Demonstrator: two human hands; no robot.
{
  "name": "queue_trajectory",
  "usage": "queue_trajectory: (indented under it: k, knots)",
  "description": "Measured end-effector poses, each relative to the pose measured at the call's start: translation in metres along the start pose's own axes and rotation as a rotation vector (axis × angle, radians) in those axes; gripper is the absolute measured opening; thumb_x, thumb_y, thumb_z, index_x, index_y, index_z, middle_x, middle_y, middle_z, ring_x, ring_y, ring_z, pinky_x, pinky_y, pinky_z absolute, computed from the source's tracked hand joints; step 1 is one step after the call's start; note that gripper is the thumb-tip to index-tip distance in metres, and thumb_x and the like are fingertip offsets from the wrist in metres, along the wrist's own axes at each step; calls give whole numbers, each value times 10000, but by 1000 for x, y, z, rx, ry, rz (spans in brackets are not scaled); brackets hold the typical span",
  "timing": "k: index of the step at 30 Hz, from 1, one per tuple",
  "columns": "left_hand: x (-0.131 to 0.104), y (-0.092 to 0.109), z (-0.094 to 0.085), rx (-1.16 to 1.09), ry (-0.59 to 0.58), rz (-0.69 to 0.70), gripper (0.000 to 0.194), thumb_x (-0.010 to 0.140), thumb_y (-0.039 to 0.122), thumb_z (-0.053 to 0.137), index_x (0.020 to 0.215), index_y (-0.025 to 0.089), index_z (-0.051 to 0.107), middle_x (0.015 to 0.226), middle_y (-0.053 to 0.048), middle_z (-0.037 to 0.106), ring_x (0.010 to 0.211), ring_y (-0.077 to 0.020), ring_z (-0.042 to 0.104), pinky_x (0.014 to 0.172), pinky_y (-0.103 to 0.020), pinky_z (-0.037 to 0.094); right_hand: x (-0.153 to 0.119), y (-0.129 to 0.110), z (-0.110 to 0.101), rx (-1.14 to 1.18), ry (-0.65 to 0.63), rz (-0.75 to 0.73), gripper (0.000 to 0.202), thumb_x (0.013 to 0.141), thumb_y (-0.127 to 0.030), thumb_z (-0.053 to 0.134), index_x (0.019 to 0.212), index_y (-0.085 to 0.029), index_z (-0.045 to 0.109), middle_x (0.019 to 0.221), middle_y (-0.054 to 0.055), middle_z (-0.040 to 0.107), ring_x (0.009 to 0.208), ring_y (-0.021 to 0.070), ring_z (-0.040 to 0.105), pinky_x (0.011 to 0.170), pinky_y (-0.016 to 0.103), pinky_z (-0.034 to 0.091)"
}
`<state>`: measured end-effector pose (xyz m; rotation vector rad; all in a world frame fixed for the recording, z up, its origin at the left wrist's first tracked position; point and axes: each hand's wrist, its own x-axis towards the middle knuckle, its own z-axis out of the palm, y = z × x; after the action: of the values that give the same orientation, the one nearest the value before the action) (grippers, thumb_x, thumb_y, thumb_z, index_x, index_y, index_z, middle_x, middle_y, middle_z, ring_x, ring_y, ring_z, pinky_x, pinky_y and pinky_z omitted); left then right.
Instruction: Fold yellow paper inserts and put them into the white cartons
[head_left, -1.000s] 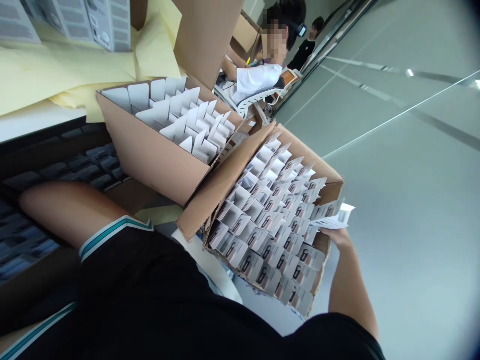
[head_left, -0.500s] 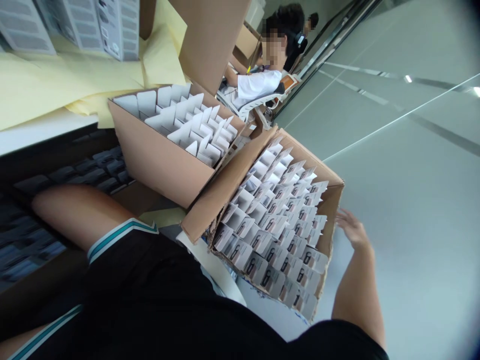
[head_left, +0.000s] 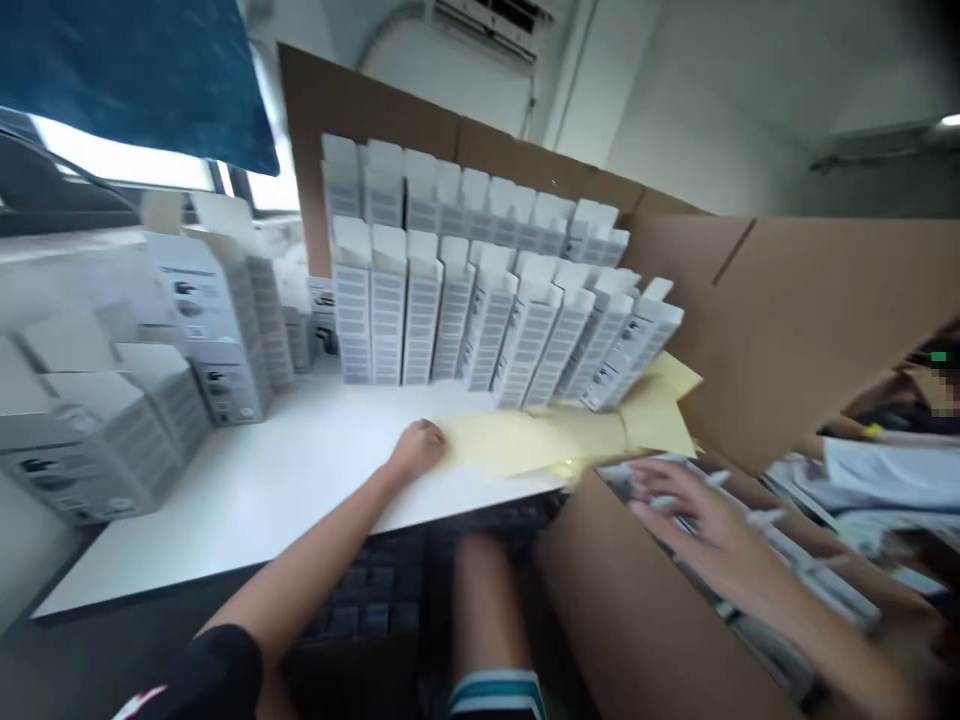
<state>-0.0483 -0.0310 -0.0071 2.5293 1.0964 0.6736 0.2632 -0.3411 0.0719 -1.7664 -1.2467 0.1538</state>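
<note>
My left hand [head_left: 420, 447] rests on the white tabletop [head_left: 300, 480], its fingers curled closed at the left end of a sheet of yellow paper [head_left: 525, 440]. Whatever it may hold is hidden. Over a brown carton [head_left: 630, 590] at lower right hovers my right hand [head_left: 690, 510], fingers apart and slightly blurred. White small boxes [head_left: 832, 580] with raised flaps stand inside that carton. Two rows of slim grey-white boxes [head_left: 424, 320] with open tops stand upright beyond my left hand.
More grey-white boxes [head_left: 217, 320] stand at the left of the table. A large cardboard sheet [head_left: 810, 320] rises at the right and behind the rows. Dark crates with boxes [head_left: 375, 590] sit below the table edge. A person in white [head_left: 885, 480] is at the far right.
My view has swung left from the packed cartons to the table. My left hand has come into view on the tabletop. My right hand is now over the carton beside the table.
</note>
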Motion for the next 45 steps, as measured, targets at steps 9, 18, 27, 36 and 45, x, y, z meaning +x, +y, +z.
queue_trajectory:
  k: [9, 18, 27, 36, 45]
  knots:
    - [1, -4, 13, -99, 1, -22, 186, 768, 176, 655, 911, 188, 773, 1075, -108, 697, 1045, -262, 639, 957, -368, 491, 218, -141, 336, 275, -222, -207, 1119, 817, -565, 673, 1524, -384, -175, 1635, 98, 206, 1519, 457, 59, 1171, 701, 95]
    - [3, -2, 13, -96, -68, -42, 197, 784, 249, 673, 967, 209, 736, 1161, -122, 644, 1116, -298, 583, 976, -412, 467, 278, -166, 420, 233, 26, -93, 1124, 822, -418, 637, 1507, -178, -222, 1612, 260, 130, 1486, 510, -12, 1140, 726, 38]
    - [2, 0, 14, -101, -87, -56, 226, 786, 281, 657, 982, 201, 736, 1178, -99, 628, 1139, -283, 568, 1007, -409, 459, 275, -162, 415, 210, 282, -152, 991, 704, -353, 682, 1510, -98, 164, 1492, 271, 362, 1418, 425, 292, 1137, 606, 270]
    - [3, -1, 13, -113, -85, -58, 221, 793, 278, 659, 987, 220, 748, 1166, -85, 632, 1114, -269, 579, 1007, -407, 463, 277, -162, 398, 199, 366, -175, 963, 650, -252, 642, 1499, -84, 220, 1446, 245, 427, 1342, 383, 426, 1119, 531, 353]
    - [3, -2, 13, -115, -80, -61, 220, 804, 272, 669, 999, 214, 754, 1165, -90, 635, 1126, -268, 581, 1024, -409, 456, 250, -155, 370, 151, 310, -220, 999, 648, -258, 607, 1533, -89, 177, 1417, 232, 466, 1314, 373, 454, 1113, 518, 364]
